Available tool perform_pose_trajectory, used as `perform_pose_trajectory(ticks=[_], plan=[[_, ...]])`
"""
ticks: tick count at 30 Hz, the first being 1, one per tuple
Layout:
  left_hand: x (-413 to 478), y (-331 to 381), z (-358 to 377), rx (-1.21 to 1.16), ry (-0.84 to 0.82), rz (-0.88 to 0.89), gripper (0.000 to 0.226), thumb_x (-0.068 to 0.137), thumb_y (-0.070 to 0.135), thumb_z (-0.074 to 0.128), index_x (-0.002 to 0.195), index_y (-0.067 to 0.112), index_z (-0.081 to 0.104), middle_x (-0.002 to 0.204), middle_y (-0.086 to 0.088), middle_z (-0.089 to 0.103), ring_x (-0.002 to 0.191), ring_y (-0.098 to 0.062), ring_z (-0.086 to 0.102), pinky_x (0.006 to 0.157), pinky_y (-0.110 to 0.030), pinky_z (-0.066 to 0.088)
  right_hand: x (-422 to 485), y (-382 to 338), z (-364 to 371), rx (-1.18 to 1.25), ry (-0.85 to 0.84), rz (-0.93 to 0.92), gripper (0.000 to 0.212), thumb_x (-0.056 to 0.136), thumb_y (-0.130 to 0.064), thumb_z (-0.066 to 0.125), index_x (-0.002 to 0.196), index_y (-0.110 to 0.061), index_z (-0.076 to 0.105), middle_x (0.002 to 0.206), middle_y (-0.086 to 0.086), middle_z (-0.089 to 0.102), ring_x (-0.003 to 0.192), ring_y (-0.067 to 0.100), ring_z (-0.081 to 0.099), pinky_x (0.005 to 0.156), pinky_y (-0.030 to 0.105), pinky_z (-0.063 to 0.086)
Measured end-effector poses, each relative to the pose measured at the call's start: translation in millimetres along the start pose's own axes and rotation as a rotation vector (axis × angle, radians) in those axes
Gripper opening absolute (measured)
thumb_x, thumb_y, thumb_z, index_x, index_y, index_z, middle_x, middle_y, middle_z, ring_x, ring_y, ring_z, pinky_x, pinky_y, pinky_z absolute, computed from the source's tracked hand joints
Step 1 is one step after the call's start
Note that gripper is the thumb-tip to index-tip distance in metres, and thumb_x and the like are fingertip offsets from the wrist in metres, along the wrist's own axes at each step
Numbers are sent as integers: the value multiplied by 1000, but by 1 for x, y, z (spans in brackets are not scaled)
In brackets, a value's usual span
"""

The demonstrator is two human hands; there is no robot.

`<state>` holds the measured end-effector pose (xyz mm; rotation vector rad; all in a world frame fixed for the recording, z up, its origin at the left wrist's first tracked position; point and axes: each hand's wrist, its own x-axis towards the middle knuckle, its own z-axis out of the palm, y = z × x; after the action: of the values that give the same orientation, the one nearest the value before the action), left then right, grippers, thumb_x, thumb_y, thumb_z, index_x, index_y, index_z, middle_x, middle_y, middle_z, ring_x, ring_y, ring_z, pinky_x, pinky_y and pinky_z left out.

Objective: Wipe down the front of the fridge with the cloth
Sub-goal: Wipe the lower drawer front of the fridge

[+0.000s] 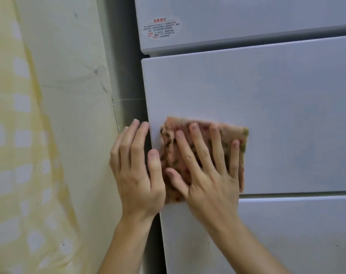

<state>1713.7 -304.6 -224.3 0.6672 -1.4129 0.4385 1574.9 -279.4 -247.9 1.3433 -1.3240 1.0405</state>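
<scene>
Cloth [204, 153] flat on fridge [267, 107] door, lower centre.
Right hand [205, 169] fingers spread, pressing it; left hand [136, 171] fingers straight along door edge, holding nothing.

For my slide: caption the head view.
Right hand presses a patterned pink cloth flat on the white fridge door; left hand rests at its edge.
</scene>
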Motion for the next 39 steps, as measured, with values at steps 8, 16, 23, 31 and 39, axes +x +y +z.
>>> perform_pose_trajectory(ticks=[8,16,23,31,39], plan=[[5,-20,12,27,48,39,55,105,22,25,150,4,50,161,-14,45,156,-33,31,119,-66,27,71,-16,1,53,149,19,60,109,-56,39,162,-29,36,170,2,28,159,31,20,129,57,14],[-14,-9,12,43,-43,67,53,105,25,33,150,4,49,162,-16,43,156,-32,32,120,-66,26,-44,7,6,18,-22,-142,55,109,-43,43,162,-35,33,172,-8,23,161,20,18,131,47,9],[-31,21,29,79,-126,54,63,103,37,48,156,5,40,170,-19,24,160,-37,17,126,-60,22,-20,82,-11,-8,58,-40,53,111,-42,40,162,-32,33,171,-4,24,160,25,21,129,50,14],[-28,49,44,181,-70,51,63,97,26,57,156,9,44,169,-18,29,159,-40,18,128,-58,17,78,118,-30,-34,189,158,57,111,-50,35,163,-26,34,171,8,27,159,35,20,129,58,14],[-32,72,61,199,-111,69,64,97,31,55,158,14,44,170,-14,28,160,-36,18,128,-62,11,-48,138,-21,-18,36,-20,56,110,-45,36,164,-32,29,173,2,20,161,32,16,129,54,10]])
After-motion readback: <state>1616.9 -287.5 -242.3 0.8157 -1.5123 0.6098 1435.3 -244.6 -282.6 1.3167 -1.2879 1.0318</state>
